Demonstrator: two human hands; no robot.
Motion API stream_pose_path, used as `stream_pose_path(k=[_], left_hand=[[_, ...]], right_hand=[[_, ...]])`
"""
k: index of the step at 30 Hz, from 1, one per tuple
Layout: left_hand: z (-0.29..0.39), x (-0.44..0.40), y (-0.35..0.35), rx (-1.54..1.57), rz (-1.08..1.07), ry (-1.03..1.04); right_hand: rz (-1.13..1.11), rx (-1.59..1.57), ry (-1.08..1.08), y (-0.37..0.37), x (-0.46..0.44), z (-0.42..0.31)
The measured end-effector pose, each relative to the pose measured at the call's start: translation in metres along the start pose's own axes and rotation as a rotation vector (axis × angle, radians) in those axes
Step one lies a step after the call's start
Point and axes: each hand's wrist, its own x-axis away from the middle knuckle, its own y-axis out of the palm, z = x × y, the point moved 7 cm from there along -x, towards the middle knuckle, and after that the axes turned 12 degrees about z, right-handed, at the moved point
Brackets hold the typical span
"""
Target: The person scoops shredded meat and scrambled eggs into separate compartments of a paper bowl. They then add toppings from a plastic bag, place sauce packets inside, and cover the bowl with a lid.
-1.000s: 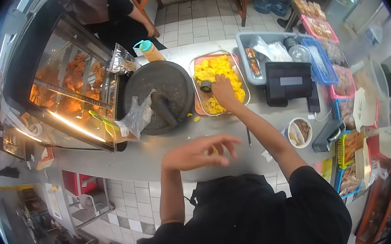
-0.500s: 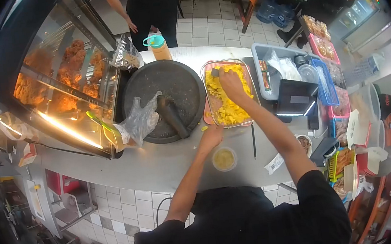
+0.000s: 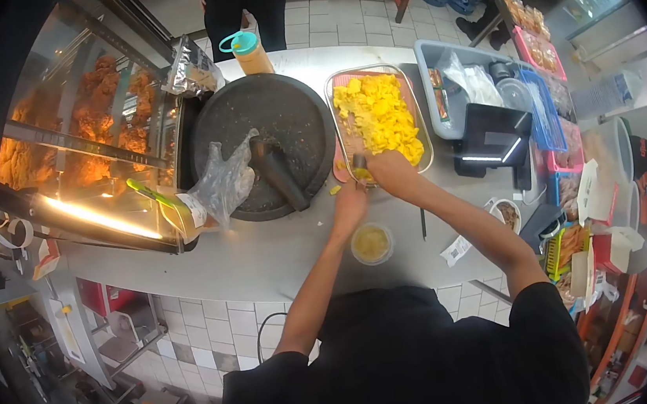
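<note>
Yellow pieces: lay heaped, egg-like, in the tray just right of the frame's centre, thinning toward its lower left; the heap seemed only partly worked through, with most of it remaining there
Right hand: had its fingers closed around a small dark cup, low at the tray's near edge
Left hand: bent its fingers at the tray's near left corner; whether they gripped could not be told
Clear tub: stood below the tray on the steel counter, yellowish contents inside
</note>
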Motion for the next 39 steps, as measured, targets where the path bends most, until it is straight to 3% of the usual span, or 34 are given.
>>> stream_pose_path(k=[3, 6, 9, 11, 14, 16, 17, 19, 20, 22, 24, 26, 29, 31, 39], left_hand=[[-0.006, 0.0, 0.008, 0.059, -0.102, -0.049], [-0.014, 0.006, 0.011, 0.177, -0.032, -0.095], [-0.001, 0.011, -0.002, 0.126, -0.02, 0.022], [0.014, 0.014, -0.019, 0.04, -0.026, 0.163], [0.036, 0.018, -0.038, 0.058, 0.046, 0.409], [0.058, 0.018, -0.042, -0.032, -0.066, 0.41], [0.061, 0.015, -0.038, 0.012, -0.092, 0.381], [0.065, 0.01, -0.03, 0.006, -0.128, 0.372], [0.067, 0.009, -0.028, -0.041, -0.13, 0.397], [0.067, 0.012, -0.023, -0.043, -0.202, 0.322], [0.051, 0.01, -0.02, -0.002, -0.281, 0.189], [0.06, 0.017, -0.022, 0.007, -0.326, 0.153], [0.065, 0.023, -0.022, 0.027, -0.358, 0.11], [0.066, 0.024, -0.021, 0.022, -0.364, 0.111], [0.049, 0.03, -0.042, 0.022, -0.352, 0.052]], right_hand=[[-0.07, -0.036, -0.084, 0.008, 0.023, 0.011], [-0.184, -0.125, -0.054, 0.024, 0.017, 0.041], [-0.143, -0.341, -0.091, 0.017, 0.014, 0.048], [-0.295, -0.457, 0.152, 0.016, 0.021, 0.061], [-0.119, -0.778, 0.381, 0.007, 0.041, 0.076], [-0.128, -1.16, 0.631, 0.025, 0.071, 0.094], [-0.074, -1.154, 0.702, 0.02, 0.09, 0.101], [0.019, -1.637, 0.867, 0.007, 0.123, 0.095], [0.06, -1.641, 0.892, -0.01, 0.143, 0.093], [0.357, -1.602, 1.101, -0.046, 0.192, 0.097], [0.52, -1.332, 1.167, -0.059, 0.251, 0.112], [0.898, -0.738, 1.146, -0.08, 0.337, 0.125], [0.868, -0.493, 1.337, -0.064, 0.401, 0.127], [0.76, 0.118, 1.055, -0.072, 0.402, 0.117], [0.669, 0.067, 1.139, -0.072, 0.409, 0.107]])
